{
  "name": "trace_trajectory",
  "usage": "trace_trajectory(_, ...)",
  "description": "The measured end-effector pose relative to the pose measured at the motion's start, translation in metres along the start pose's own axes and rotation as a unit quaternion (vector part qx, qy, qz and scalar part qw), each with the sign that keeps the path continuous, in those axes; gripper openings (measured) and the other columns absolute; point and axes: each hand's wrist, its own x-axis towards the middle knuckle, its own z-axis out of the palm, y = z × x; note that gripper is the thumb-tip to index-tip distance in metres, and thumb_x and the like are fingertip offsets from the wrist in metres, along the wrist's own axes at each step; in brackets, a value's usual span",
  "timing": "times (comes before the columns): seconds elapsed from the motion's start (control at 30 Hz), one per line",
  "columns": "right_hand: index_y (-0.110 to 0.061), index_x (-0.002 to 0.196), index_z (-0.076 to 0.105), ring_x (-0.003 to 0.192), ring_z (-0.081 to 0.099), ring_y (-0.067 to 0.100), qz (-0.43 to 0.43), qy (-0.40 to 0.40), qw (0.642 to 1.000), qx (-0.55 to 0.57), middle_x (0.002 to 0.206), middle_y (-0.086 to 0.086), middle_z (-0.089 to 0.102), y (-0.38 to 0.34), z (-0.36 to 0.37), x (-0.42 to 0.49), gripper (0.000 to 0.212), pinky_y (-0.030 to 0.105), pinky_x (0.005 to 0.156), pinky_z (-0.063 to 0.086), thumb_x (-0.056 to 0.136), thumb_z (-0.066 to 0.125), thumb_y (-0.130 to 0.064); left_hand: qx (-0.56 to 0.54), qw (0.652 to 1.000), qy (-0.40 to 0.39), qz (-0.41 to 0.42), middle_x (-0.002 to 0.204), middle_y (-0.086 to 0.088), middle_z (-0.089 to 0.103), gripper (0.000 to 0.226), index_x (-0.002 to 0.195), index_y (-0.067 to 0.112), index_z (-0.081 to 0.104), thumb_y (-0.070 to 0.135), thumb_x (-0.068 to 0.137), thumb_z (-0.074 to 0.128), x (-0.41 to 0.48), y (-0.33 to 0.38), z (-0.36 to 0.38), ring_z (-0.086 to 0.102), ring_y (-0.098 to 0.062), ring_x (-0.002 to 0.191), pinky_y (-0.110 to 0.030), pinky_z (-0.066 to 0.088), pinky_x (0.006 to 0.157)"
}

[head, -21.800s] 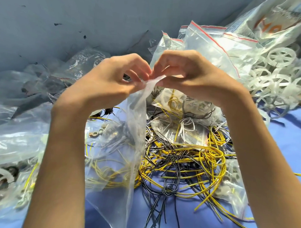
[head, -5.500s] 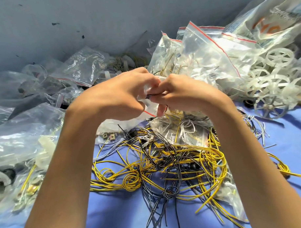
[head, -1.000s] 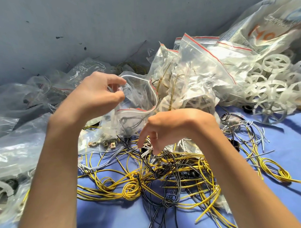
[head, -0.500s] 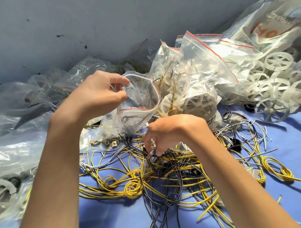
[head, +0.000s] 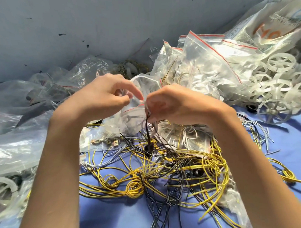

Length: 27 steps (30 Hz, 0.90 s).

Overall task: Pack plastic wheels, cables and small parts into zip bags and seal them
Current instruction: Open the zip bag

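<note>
Your left hand (head: 102,96) pinches the zip bag (head: 129,118) at its open rim, fingers curled on the plastic. Beside the bag's mouth, your right hand (head: 177,104) grips a dark cable (head: 147,129) that dangles before the bag. Well right of the bag lie white wheels (head: 274,109).

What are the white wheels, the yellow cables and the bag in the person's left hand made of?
White wheels: look like moulded plastic, milky and slightly translucent, with thin spokes.
Yellow cables: probably wire in a smooth plastic sheath; they hold loose coils, though no core shows.
Zip bag: thin clear plastic film, glossy and crinkled, with a red line at its mouth.
</note>
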Motion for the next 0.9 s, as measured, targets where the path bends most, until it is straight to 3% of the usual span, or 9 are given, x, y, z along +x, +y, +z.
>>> trace_trajectory(0.1,-0.009,0.085,0.063,0.082,0.061,0.030,-0.002,0.039,0.998,0.051,0.083,0.009,0.067,0.006,-0.012,-0.008,0.011,0.049,0.075,0.049,0.084,0.070,-0.017,-0.017,0.999,-0.028,0.008,0.082,0.003,0.054,0.040,0.080,0.034,0.074,0.000,0.082,0.052,-0.001,0.003,0.001,0.040,-0.003,0.051,-0.013,0.031,0.050)
trace_trajectory(0.23,-0.016,0.084,0.066,0.083,0.063,0.029,0.017,0.032,0.997,0.070,0.083,0.007,0.068,0.015,-0.019,-0.014,0.004,0.050,0.078,0.049,0.084,0.070,-0.016,-0.028,0.999,-0.037,0.007,0.082,0.002,0.053,0.038,0.083,0.028,0.075,-0.001,0.084,0.052,0.000,0.006,0.004,0.041,-0.004,0.051,-0.013,0.031,0.050)
trace_trajectory(0.43,-0.021,0.099,0.071,0.085,0.066,0.016,0.033,0.042,0.997,0.062,0.088,-0.004,0.072,0.023,-0.026,-0.019,0.014,0.032,0.076,0.051,0.089,0.064,-0.014,-0.020,0.998,-0.052,0.009,0.084,0.000,0.053,0.036,0.082,0.031,0.074,0.002,0.086,0.053,0.000,0.009,0.006,0.040,-0.007,0.058,-0.019,0.031,0.056)
trace_trajectory(0.53,-0.016,0.102,0.069,0.084,0.067,0.015,0.034,0.094,0.989,0.107,0.089,0.000,0.072,0.021,-0.028,-0.020,0.015,0.034,0.079,0.054,0.092,0.058,-0.012,-0.035,0.998,-0.061,0.005,0.083,0.002,0.053,0.024,0.082,0.033,0.073,0.023,0.080,0.052,0.001,0.011,0.007,0.042,-0.007,0.059,-0.018,0.033,0.058)
trace_trajectory(0.63,-0.014,0.103,0.067,0.082,0.068,0.013,0.013,0.133,0.982,0.130,0.088,-0.003,0.071,0.017,-0.027,-0.017,0.016,0.036,0.078,0.055,0.095,0.054,-0.011,-0.048,0.995,-0.082,-0.007,0.084,0.004,0.054,0.029,0.083,0.031,0.074,0.041,0.071,0.050,0.001,0.013,0.010,0.052,-0.008,0.069,-0.026,0.042,0.072)
trace_trajectory(0.73,-0.019,0.097,0.068,0.081,0.069,0.021,-0.020,0.137,0.980,0.141,0.088,0.004,0.072,0.011,-0.022,-0.012,0.015,0.041,0.077,0.056,0.093,0.057,-0.010,-0.059,0.994,-0.097,-0.009,0.081,0.008,0.054,0.045,0.086,0.025,0.075,0.059,0.066,0.054,0.002,0.015,0.009,0.054,-0.001,0.064,-0.027,0.044,0.069)
trace_trajectory(0.8,-0.021,0.092,0.067,0.082,0.070,0.022,-0.034,0.133,0.974,0.178,0.089,0.007,0.071,0.008,-0.019,-0.010,0.017,0.037,0.076,0.059,0.091,0.059,-0.007,-0.055,0.992,-0.110,-0.005,0.085,0.007,0.056,0.056,0.085,0.027,0.075,0.069,0.057,0.050,0.002,0.015,0.009,0.056,-0.003,0.069,-0.031,0.046,0.073)
trace_trajectory(0.9,-0.015,0.089,0.067,0.086,0.070,0.019,-0.052,0.135,0.959,0.243,0.085,0.002,0.068,0.006,-0.017,-0.007,0.016,0.026,0.074,0.058,0.090,0.058,-0.002,-0.045,0.989,-0.137,0.001,0.099,0.004,0.059,0.041,0.083,0.037,0.074,0.069,0.062,0.059,-0.001,0.015,0.009,0.058,-0.013,0.086,-0.035,0.044,0.080)
